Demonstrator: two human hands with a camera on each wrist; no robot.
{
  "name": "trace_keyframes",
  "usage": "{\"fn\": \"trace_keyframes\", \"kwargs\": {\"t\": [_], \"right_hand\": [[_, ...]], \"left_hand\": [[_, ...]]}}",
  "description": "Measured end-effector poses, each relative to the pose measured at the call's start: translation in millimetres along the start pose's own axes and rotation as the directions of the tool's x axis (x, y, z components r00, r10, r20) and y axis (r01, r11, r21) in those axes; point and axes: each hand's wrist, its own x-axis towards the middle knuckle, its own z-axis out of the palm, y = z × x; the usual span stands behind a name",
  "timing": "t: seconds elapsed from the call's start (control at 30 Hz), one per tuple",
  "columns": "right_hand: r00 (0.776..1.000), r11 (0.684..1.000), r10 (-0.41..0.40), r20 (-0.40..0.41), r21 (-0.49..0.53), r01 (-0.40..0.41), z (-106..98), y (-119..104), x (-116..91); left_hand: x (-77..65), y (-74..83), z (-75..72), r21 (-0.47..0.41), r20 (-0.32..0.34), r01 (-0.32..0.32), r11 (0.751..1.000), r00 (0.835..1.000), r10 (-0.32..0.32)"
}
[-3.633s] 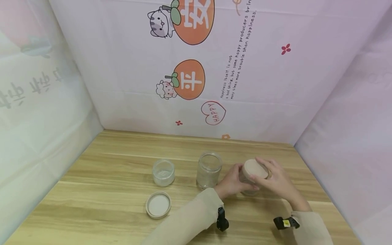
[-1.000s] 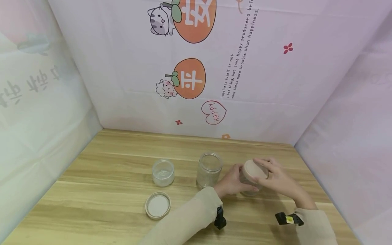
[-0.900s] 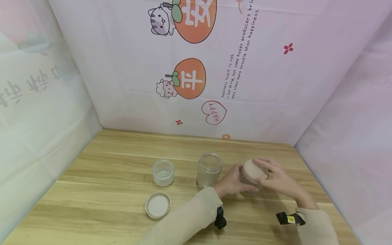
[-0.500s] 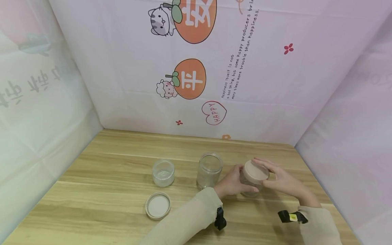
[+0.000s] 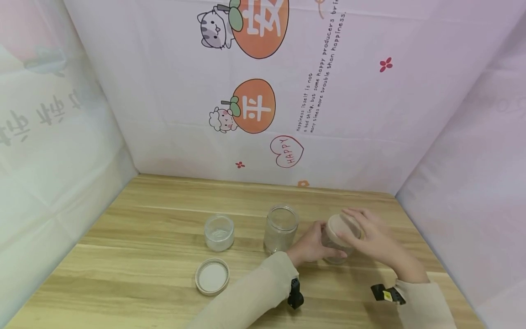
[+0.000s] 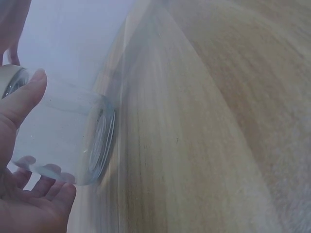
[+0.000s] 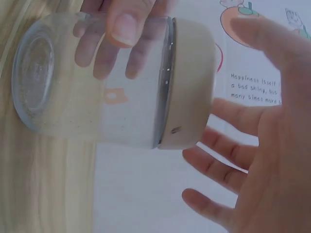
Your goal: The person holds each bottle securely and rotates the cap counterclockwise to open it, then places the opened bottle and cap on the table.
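Note:
A clear glass jar (image 7: 116,116) with a beige lid (image 7: 192,87) on top stands upright on the wooden table at the right. My left hand (image 5: 310,244) grips its glass body, thumb on the near side and fingertips showing through the glass in the right wrist view. Over the lid is my right hand (image 5: 380,244), blurred in the head view. Its fingers (image 7: 233,145) are spread around the lid's edge, and the thumb stands apart from the lid in the right wrist view.
A taller uncovered glass jar (image 5: 281,230) stands just left of my left hand. Farther left is a short uncovered glass jar (image 5: 219,234), with a loose beige lid (image 5: 212,277) lying inside-up in front of it. Printed cloth (image 5: 185,100) walls the table's back and sides.
My right hand has shifted about the lid, its fingers loosening and moving around the edge. My left hand has kept its hold, and the covered jar stays in place.

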Motion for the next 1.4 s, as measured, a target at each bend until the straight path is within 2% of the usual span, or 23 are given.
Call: {"fn": "trace_keyframes", "kwargs": {"t": [0.13,0.27,0.5,0.77,0.9,1.1,1.27,1.4], "right_hand": [[0.999,0.992,-0.012,-0.037,-0.129,0.007,-1.9,-4.0,0.5],[0.999,0.979,0.029,-0.031,-0.202,-0.035,-4.6,-6.0,0.2],[0.991,0.965,0.131,0.040,-0.233,-0.118,-5.1,-8.3,-1.4],[0.989,0.967,0.138,0.046,-0.221,-0.125,-1.5,-7.3,0.1],[0.990,0.979,0.134,0.053,-0.163,-0.124,-1.1,-6.3,0.1],[0.997,0.998,0.059,0.051,0.013,-0.060,-2.4,1.8,-3.4],[0.998,0.989,-0.013,0.066,0.150,0.003,-3.6,9.9,-5.3],[0.994,0.970,-0.048,0.094,0.241,0.024,-3.9,16.1,-6.8]], "left_hand": [[0.5,-0.6,-0.2,-0.004,0.006,0.001,1.000,1.000,-0.001],[0.2,0.2,-0.6,-0.007,0.007,0.004,1.000,1.000,-0.004],[0.3,-0.2,-0.8,-0.016,0.005,-0.013,1.000,1.000,0.013],[0.0,0.6,-1.9,-0.032,0.012,-0.011,0.999,1.000,0.011],[-0.9,1.5,-2.9,-0.040,0.019,-0.025,0.999,0.999,0.025],[-0.4,1.3,-2.9,-0.056,0.025,-0.056,0.997,0.998,0.057],[1.6,-0.5,-2.8,-0.045,0.031,-0.035,0.998,0.999,0.036],[5.4,-5.2,-0.8,-0.050,0.038,-0.060,0.997,0.997,0.062]]}}
